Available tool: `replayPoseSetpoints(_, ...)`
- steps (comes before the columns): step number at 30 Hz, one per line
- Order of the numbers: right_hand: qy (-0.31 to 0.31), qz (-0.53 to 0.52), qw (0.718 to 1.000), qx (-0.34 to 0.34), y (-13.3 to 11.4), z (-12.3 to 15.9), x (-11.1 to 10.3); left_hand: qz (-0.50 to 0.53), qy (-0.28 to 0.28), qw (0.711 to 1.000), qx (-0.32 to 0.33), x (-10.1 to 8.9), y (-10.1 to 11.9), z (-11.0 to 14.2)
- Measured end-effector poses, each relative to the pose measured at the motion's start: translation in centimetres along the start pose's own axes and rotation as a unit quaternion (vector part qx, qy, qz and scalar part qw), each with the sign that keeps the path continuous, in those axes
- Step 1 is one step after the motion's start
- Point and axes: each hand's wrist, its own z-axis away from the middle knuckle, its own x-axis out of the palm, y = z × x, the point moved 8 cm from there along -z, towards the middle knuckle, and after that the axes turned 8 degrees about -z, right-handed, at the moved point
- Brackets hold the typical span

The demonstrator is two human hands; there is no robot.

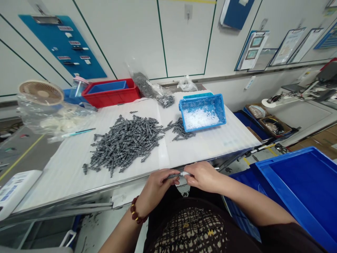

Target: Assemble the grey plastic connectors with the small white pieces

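Ribbed grey plastic part sits between my two hands, just over the near edge of the table, its white tip pointing right. My left hand has its fingers curled round the ribbed body. My right hand pinches the white end between thumb and fingers. Both grips are closed on the one part, and the hands nearly touch. Where the grey meets the white is partly hidden by my fingers, so I cannot tell how they join.

Technique: the hands work best kept close together, with the pinch right at the joint and the part held in line, so it does not bend or slip.

Edges: the steel front edge of the table runs just under my wrists. A white foam sheet covers the tabletop. A large pile of grey ribbed parts lies far of my left hand, and a smaller pile lies beyond it to the right, both well apart from my fingers. Further off is a blue perforated basket holding white pieces. A blue plastic crate stands near on my right, its rim close by my right forearm, which limits a wide swing that way. A beaded bracelet sits on my left wrist.
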Motion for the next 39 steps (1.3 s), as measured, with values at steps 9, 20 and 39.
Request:
replayPoseSetpoints(9, 0.012, 0.01, 0.999, 0.032, 0.5, -0.2, 0.5, -0.005, 0.0, 1.0, 0.009, 0.3, -0.3, 0.1)
replayPoseSetpoints(20, 0.016, 0.017, 0.996, 0.086, 1.6, -1.0, 0.9, 0.0, 0.013, 1.0, 0.005, 0.3, -1.3, 0.2)
replayPoseSetpoints(39, 0.004, -0.107, 0.994, 0.016, 2.0, -1.6, 0.8, -0.221, 0.171, 0.948, -0.155, -12.2, -6.5, -3.9)
